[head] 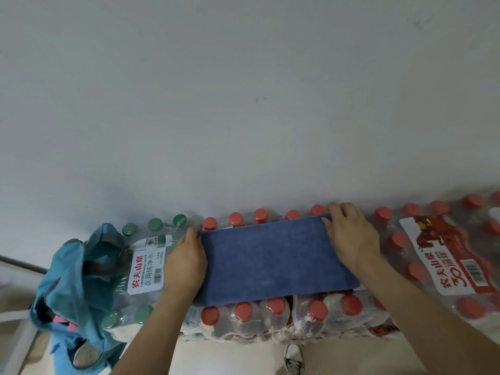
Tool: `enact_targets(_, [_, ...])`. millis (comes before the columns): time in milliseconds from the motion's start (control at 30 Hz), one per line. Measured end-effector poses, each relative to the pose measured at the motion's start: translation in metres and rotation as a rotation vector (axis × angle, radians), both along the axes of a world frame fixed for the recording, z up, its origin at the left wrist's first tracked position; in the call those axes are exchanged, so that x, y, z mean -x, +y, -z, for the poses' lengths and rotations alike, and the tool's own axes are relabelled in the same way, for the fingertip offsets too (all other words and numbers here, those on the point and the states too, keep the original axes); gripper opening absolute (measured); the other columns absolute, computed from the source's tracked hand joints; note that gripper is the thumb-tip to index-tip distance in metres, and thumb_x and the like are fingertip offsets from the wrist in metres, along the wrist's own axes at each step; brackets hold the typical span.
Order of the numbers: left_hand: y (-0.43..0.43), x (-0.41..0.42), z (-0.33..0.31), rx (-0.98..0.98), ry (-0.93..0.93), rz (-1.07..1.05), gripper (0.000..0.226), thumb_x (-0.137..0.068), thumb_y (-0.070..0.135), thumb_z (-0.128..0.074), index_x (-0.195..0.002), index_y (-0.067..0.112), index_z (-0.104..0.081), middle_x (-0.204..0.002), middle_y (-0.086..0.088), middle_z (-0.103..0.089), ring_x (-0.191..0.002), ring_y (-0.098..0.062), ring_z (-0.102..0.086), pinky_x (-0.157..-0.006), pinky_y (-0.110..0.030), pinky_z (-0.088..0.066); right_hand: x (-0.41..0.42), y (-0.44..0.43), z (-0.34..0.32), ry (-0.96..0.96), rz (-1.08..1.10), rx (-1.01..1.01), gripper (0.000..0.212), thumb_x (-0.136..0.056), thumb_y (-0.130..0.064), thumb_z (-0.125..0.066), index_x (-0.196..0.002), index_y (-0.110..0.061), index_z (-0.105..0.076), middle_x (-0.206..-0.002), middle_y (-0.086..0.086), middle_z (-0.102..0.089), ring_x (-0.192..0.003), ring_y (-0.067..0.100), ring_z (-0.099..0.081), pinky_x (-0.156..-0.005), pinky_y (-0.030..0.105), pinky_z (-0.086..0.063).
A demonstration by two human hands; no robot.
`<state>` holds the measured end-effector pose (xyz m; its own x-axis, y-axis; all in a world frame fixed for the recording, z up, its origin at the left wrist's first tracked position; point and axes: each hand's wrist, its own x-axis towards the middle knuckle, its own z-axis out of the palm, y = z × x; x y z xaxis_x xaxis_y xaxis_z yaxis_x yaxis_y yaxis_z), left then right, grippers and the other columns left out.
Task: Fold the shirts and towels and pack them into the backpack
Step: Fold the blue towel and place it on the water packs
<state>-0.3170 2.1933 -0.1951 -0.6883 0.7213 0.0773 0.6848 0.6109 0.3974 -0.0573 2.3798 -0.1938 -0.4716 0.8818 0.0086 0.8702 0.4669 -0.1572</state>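
Observation:
A blue towel [273, 258] lies folded into a long rectangle on top of shrink-wrapped packs of red-capped bottles [276, 318]. My left hand [186, 261] rests flat on the towel's left end, fingers toward its far corner. My right hand [349, 234] lies on the right end, fingers spread over the far right corner. A teal backpack [78, 288] stands open at the left, beside the packs, with something pink and blue showing inside it.
A pack of green-capped bottles [140, 269] sits between the backpack and the towel. More red-capped packs [446, 253] extend to the right. A white wall [243, 104] rises right behind the packs. My shoe [295, 358] shows on the floor below.

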Motion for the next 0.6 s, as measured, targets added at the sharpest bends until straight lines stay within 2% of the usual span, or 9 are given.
enact_targets(133, [-0.001,0.007,-0.004,0.057,0.102,0.035,0.031,-0.091,0.005,-0.043,-0.118,0.013,-0.055,-0.114,-0.016,-0.055,-0.098,-0.035,-0.051,-0.069,-0.042,-0.040,-0.001,0.010,-0.005,-0.031,-0.147,0.042,0.036,-0.101,-0.031,-0.033,-0.135,-0.024,-0.044,-0.136,-0.002,-0.045,-0.122,0.022,-0.041,-0.096,0.040,-0.040])
enact_targets(233, [0.002,0.016,-0.011,-0.009,0.077,0.134,0.029,-0.090,0.003,-0.049,-0.115,0.010,-0.063,-0.118,-0.012,-0.060,-0.103,-0.032,-0.054,-0.079,-0.041,-0.045,-0.001,0.019,-0.013,0.029,-0.180,0.139,0.037,-0.101,-0.034,-0.033,-0.135,-0.025,-0.046,-0.140,-0.006,-0.046,-0.126,0.018,-0.040,-0.100,0.043,-0.039])
enact_targets(300, [0.006,0.020,-0.015,-0.016,-0.001,0.239,0.026,-0.093,0.014,-0.050,-0.116,0.016,-0.063,-0.114,-0.006,-0.062,-0.102,-0.027,-0.055,-0.082,-0.037,-0.045,-0.001,0.026,-0.018,0.001,-0.242,0.219,0.040,-0.099,-0.036,-0.040,-0.137,-0.025,-0.044,-0.141,-0.005,-0.045,-0.128,0.018,-0.040,-0.103,0.043,-0.038])
enact_targets(400, [0.011,0.023,-0.019,0.132,-0.018,0.376,0.029,-0.092,0.031,-0.054,-0.119,0.023,-0.057,-0.112,-0.004,-0.055,-0.101,-0.026,-0.055,-0.084,-0.034,-0.045,0.002,0.035,-0.026,-0.030,-0.365,0.342,0.043,-0.092,-0.034,-0.056,-0.133,-0.024,-0.047,-0.134,-0.002,-0.045,-0.121,0.018,-0.044,-0.100,0.041,-0.041])
enact_targets(500, [0.018,0.024,-0.024,0.281,-0.060,0.400,0.033,-0.091,0.033,-0.057,-0.122,0.024,-0.052,-0.107,-0.004,-0.053,-0.100,-0.025,-0.054,-0.080,-0.030,-0.039,0.008,0.040,-0.033,-0.079,-0.400,0.411,0.036,-0.088,-0.029,-0.061,-0.123,-0.025,-0.054,-0.117,-0.003,-0.048,-0.111,0.017,-0.047,-0.094,0.037,-0.044])
enact_targets(600, [0.024,0.028,-0.029,0.316,-0.130,0.387,0.031,-0.089,0.032,-0.060,-0.118,0.024,-0.052,-0.107,-0.003,-0.057,-0.100,-0.022,-0.054,-0.077,-0.028,-0.036,0.018,0.042,-0.040,-0.138,-0.398,0.473,0.027,-0.086,-0.024,-0.062,-0.111,-0.023,-0.054,-0.108,-0.003,-0.049,-0.101,0.016,-0.050,-0.085,0.031,-0.045])
